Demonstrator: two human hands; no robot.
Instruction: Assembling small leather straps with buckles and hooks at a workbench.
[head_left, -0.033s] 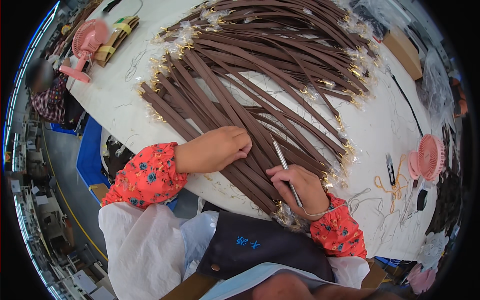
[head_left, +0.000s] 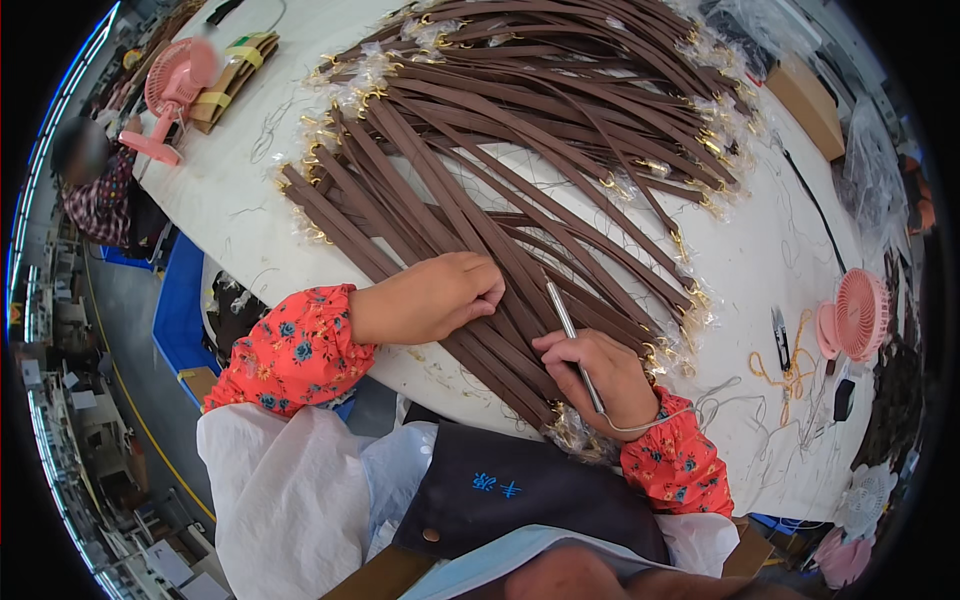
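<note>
Brown flat straps (head_left: 415, 145) with gold-coloured metal hooks wrapped in clear plastic lie in a wide heap on the white table. My left hand (head_left: 430, 297) rests on the near straps, its fingers curled closed over one strap; the fingertips are partly hidden. In my right hand (head_left: 605, 378) is a slim silver pen-shaped tool (head_left: 562, 312), held like a pen, its thin tip pointing away over the straps. A grey cord runs by my right wrist. Plastic-wrapped strap ends (head_left: 578, 432) lie at the table's near edge, close to my right hand.
A pink fan (head_left: 172, 95) stands at the far left beside folded cardboard (head_left: 232, 85), another pink fan (head_left: 858, 312) at the right. Thread snips (head_left: 780, 338) with yellow cord lie right of my right hand. A blue bin (head_left: 178, 310) is left of the table; a person (head_left: 100, 200) sits beyond.
</note>
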